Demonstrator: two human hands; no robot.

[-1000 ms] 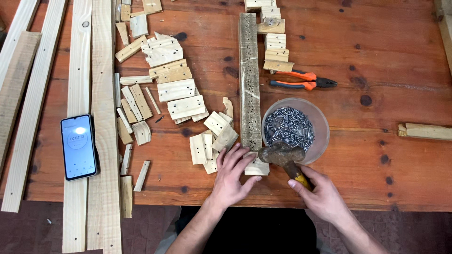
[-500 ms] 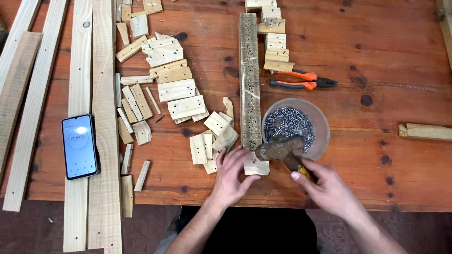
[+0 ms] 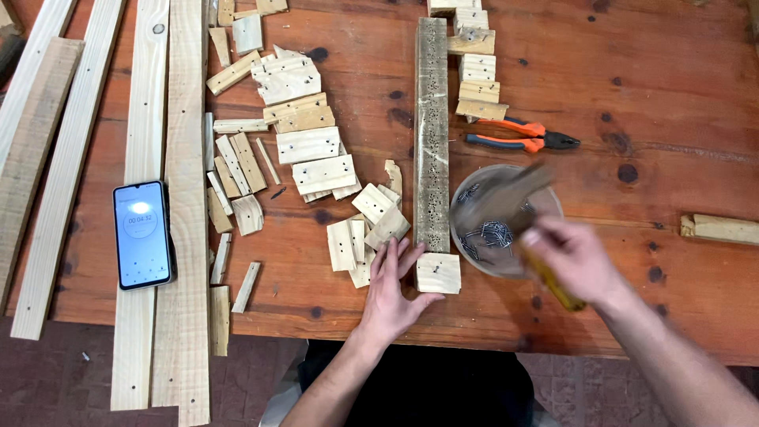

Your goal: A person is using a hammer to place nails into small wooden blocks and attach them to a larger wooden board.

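My left hand [image 3: 393, 286] rests flat on the table, fingers against the left side of a small pale wood block [image 3: 438, 273] that sits at the near end of a long weathered beam [image 3: 432, 134]. My right hand [image 3: 571, 261] grips a hammer [image 3: 506, 202] by its yellow handle. The hammer is raised and motion-blurred over a clear bowl of nails [image 3: 496, 233], its head up and to the left of my hand.
Several small wood offcuts [image 3: 304, 146] lie left of the beam, more blocks [image 3: 478, 71] right of it. Orange-handled pliers [image 3: 518, 134] lie behind the bowl. A phone [image 3: 142, 234] rests on long planks [image 3: 178, 158] at left. A wood piece [image 3: 723, 229] lies far right.
The hammer has swung up and to the right, from low over the small block to above the bowl. My left hand stays by the block.
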